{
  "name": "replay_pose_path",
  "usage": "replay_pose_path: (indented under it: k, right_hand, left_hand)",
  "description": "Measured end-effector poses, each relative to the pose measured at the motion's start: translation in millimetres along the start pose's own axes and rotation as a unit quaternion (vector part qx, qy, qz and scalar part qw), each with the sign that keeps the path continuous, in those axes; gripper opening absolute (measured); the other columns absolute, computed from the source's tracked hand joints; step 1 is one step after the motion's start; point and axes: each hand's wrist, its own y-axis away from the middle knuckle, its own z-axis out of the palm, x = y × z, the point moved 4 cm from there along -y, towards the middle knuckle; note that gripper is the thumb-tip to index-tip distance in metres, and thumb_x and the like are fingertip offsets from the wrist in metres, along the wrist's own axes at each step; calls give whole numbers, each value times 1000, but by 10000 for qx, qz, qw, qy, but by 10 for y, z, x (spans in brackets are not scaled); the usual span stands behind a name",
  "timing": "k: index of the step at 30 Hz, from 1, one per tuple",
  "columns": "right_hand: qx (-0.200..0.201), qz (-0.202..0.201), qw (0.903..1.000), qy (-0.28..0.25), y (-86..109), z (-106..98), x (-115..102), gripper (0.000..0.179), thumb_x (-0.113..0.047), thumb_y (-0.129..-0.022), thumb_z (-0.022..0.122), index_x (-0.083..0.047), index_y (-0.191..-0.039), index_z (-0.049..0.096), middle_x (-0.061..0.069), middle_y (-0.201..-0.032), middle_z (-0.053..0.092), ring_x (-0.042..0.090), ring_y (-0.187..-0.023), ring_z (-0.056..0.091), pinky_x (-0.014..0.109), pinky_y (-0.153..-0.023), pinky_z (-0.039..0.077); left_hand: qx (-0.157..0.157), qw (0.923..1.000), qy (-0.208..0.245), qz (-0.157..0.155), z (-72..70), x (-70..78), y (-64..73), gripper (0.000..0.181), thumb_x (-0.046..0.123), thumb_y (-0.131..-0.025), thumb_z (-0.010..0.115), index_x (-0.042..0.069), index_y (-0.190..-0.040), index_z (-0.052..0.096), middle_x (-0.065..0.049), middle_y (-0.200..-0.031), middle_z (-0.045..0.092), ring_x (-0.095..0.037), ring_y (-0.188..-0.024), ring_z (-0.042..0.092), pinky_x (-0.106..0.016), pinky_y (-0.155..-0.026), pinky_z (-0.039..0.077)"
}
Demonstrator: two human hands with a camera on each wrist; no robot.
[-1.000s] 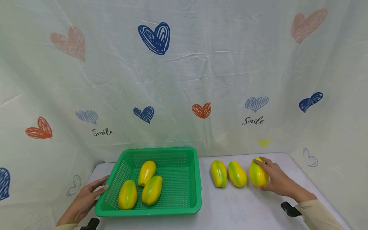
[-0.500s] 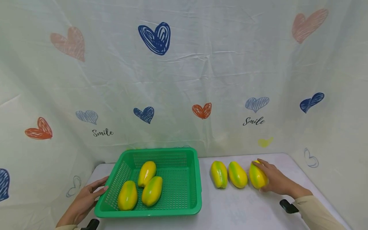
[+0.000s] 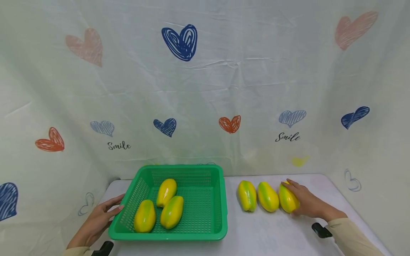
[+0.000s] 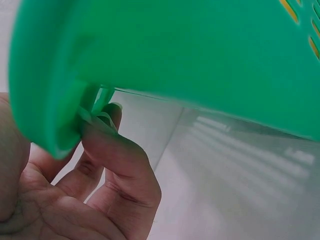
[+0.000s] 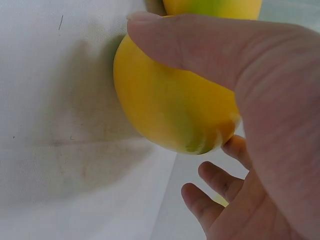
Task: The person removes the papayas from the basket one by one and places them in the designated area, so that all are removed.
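Note:
My right hand (image 3: 307, 201) holds a glossy yellow-green papaya (image 3: 287, 199) on the table, at the right end of a row of three. In the right wrist view the thumb lies across this papaya (image 5: 170, 105), while several fingertips on the far side stand apart from it. Right beside it is the middle papaya (image 3: 268, 197), with the left one (image 3: 247, 196) a little further off. A green plastic basket (image 3: 205, 236) holds three more papayas (image 3: 145, 217). At its left side my left hand (image 3: 99, 222) grips the rim, fingers curled under it in the left wrist view.
A white cloth covers the table (image 3: 256, 231). Behind and at both sides hangs a pale curtain (image 3: 205, 89) printed with hearts. A dark wrist camera mount (image 3: 321, 230) sits under the right wrist, another (image 3: 103, 249) by the left.
The held papaya has shifted slightly left and down, narrowing the gap to the middle one. My right hand has moved with it. The left hand stays at the basket. The head view has turned slightly.

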Motion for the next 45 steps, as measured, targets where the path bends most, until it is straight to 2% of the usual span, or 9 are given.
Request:
replay_pose_path:
  k: [7, 13, 22, 37, 45]
  right_hand:
    - [-112, 98, 9999, -15, -4, -20, -10, 96, -16, -58, 87, -5, -140, 36, 28, -145, 17, 51, -122, 26, 68, -90, 33]
    - [-100, 16, 9999, 44, 8, -43, -28, 94, -16, -59, 86, -3, -139, 37, 30, -142, 20, 52, -119, 29, 68, -88, 34]
    - [-196, 109, 9997, -70, 21, -69, -49, 93, -20, -62, 85, -4, -139, 37, 29, -140, 24, 51, -119, 29, 68, -90, 33]
    - [-47, 42, 10000, 17, 42, -116, -96, 90, -19, -61, 86, -4, -137, 39, 30, -139, 26, 51, -118, 31, 68, -90, 33]
    - [145, -13, 9997, 179, 43, -209, -174, 90, -19, -63, 85, -11, -139, 38, 27, -142, 24, 48, -121, 29, 66, -90, 35]
  left_hand:
    - [-19, 10000, 15, 48, 3, 4, -4, 71, 32, -89, 61, 1, -144, 28, -23, -136, 31, -23, -99, 51, -39, -80, 52]
    - [-139, 9998, 102, 95, 4, -6, 4, 68, 31, -92, 58, 1, -145, 27, -22, -137, 30, -21, -99, 52, -39, -80, 52]
    - [-90, 9999, 86, 75, 7, 8, 10, 72, 34, -89, 61, 2, -144, 28, -21, -137, 31, -22, -101, 51, -39, -81, 52]
    - [-16, 9998, 167, 88, 16, 8, 6, 74, 35, -87, 64, 1, -143, 31, -20, -135, 33, -21, -97, 54, -39, -80, 52]
    - [-82, 9998, 179, 62, 7, 0, 0, 71, 33, -89, 62, 2, -144, 30, -20, -136, 32, -22, -99, 52, -39, -81, 52]
